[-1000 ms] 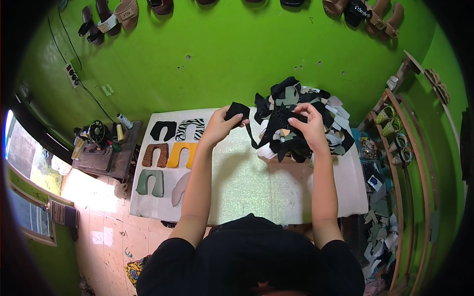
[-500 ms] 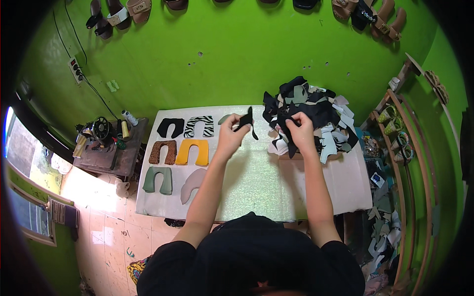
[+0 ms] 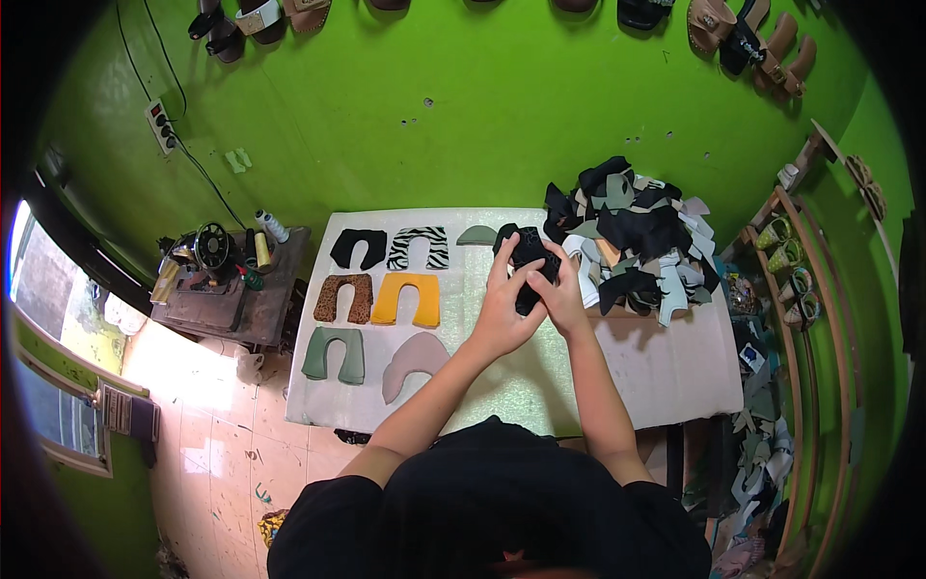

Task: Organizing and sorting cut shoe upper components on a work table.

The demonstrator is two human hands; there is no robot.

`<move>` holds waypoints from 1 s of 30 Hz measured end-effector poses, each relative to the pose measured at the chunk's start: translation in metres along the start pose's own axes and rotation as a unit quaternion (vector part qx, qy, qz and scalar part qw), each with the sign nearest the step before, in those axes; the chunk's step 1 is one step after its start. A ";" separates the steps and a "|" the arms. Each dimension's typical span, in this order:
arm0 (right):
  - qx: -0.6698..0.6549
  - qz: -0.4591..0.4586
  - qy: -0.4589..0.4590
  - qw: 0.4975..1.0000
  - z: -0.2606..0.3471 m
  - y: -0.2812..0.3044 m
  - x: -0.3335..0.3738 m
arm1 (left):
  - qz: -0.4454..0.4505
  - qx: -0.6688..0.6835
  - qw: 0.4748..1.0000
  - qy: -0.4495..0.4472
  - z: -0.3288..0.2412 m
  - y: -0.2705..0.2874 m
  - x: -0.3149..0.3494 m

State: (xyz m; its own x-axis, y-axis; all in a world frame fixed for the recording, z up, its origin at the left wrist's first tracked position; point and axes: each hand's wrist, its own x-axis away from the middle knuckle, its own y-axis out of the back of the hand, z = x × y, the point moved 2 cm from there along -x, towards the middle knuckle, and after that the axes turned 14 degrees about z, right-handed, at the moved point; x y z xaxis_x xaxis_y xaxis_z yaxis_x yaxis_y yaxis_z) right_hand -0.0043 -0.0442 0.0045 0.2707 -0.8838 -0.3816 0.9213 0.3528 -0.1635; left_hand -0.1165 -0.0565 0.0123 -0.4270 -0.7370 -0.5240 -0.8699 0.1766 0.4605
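Over the far middle of a white table, my left hand and my right hand are together, both closed on black cut pieces. The fingers and thumbs cover part of the black pieces, so their outline is not fully visible. Just past them lies a sage-green half-round piece. To the left, U-shaped stacks lie in rows: black, zebra-striped, leopard-patterned, yellow, green and dusty pink, the last beside my left forearm.
A heap of mixed scraps rises at the table's far right. Left of the table stands a sewing machine with thread spools. A wooden rack with footwear lines the right wall; more scraps lie below. Sandals hang above.
My right hand has left the scrap heap, bringing a black piece to the left. Both hands have come together, with black pieces now held between them. The view has shifted slightly.
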 end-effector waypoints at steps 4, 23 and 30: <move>0.026 -0.053 -0.024 0.998 -0.001 0.001 -0.006 | 0.074 -0.047 0.996 -0.006 0.010 0.029 0.004; 0.117 -0.022 -0.139 0.983 -0.003 -0.007 -0.009 | 0.348 0.322 0.863 0.174 0.047 0.078 -0.008; 0.205 0.014 -0.004 0.979 -0.002 -0.002 -0.006 | 0.380 0.392 0.807 0.226 0.042 0.077 0.000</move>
State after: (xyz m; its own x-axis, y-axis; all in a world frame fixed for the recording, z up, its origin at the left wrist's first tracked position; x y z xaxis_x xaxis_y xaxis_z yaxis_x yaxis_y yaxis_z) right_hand -0.0081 -0.0391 0.0053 0.2973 -0.8789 -0.3730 0.9479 0.2250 0.2254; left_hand -0.1938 -0.0154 0.0173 -0.9307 -0.3540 0.0925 -0.3648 0.9170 -0.1614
